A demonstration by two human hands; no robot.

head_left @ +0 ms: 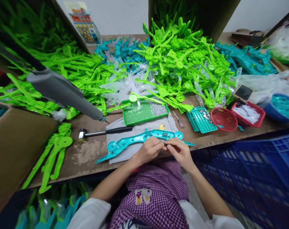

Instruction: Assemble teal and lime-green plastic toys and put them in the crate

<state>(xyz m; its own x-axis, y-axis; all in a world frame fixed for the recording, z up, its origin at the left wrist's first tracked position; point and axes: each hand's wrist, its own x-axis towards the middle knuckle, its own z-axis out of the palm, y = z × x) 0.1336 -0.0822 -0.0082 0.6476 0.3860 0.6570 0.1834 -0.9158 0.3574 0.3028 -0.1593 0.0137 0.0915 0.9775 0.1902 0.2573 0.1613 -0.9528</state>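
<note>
One tray [135, 116] holds silver bits [158, 109] behind teal part [135, 139].

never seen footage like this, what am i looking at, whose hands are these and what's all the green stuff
This is one picture from a camera worn on a person's head, looking down at their own two bare hands; there is no machine. The left hand and right hand meet over a grey cloth. Their fingers pinch a small part, too small to identify. Just beyond them lies a long teal piece. Also on the bench are a hammer, a green tray of tiny metal bits, a screwdriver, a red bowl and big heaps of green pieces.
</note>
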